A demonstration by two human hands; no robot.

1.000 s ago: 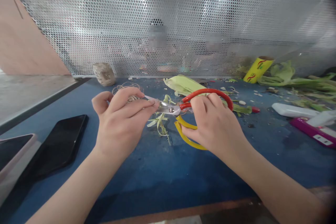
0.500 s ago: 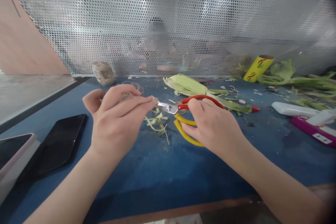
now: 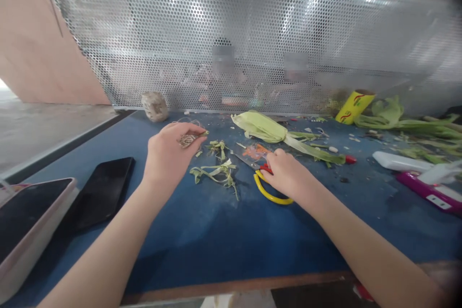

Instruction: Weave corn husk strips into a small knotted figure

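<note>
My left hand [image 3: 173, 154] is closed in a pinch above the table, and the pale green tip of a small plant piece [image 3: 206, 133] shows between thumb and fingers. A loose coil of thin string or wire [image 3: 186, 141] shows just behind that hand. My right hand [image 3: 287, 175] is closed over the red handle of the scissors [image 3: 273, 197], whose yellow handle loop hangs toward me. The blades are parted and low, pointing left near an orange and clear wrapper [image 3: 257, 151]. Shredded green husk scraps [image 3: 216, 173] lie between the hands, and a folded corn-husk form [image 3: 262, 127] is behind them.
A black phone [image 3: 104, 192] and a pink-cased device [image 3: 34, 221] lie at left. A twine roll [image 3: 155, 106] stands by the perforated metal screen [image 3: 180, 33]. At right are a yellow tube [image 3: 355, 106], husks [image 3: 386, 115] and a purple-and-white tool [image 3: 429, 190]. People are blurred beyond the screen.
The scissors have moved right and down, away from my left fingers, and their blades are parted. My left hand has turned and its fingers have curled in. The view has tilted up slightly.
</note>
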